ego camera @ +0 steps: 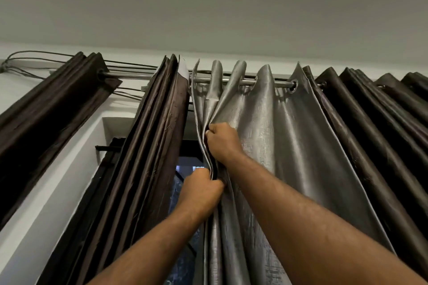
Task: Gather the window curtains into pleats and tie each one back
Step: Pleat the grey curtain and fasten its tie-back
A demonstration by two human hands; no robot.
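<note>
The silver curtain (pixel 273 146) hangs by eyelets from the rod (pixel 230 80), its left edge gathered into folds. The right hand (pixel 222 142) pinches a fold of it, fingers curled round the cloth. Just below, the left hand (pixel 203 190) grips the bunched folds in a closed fist. Left of both hands hangs a brown curtain (pixel 157 134); right of them, well apart, another brown curtain (pixel 370 127). Window glass (pixel 183 194) shows beside the left hand.
</note>
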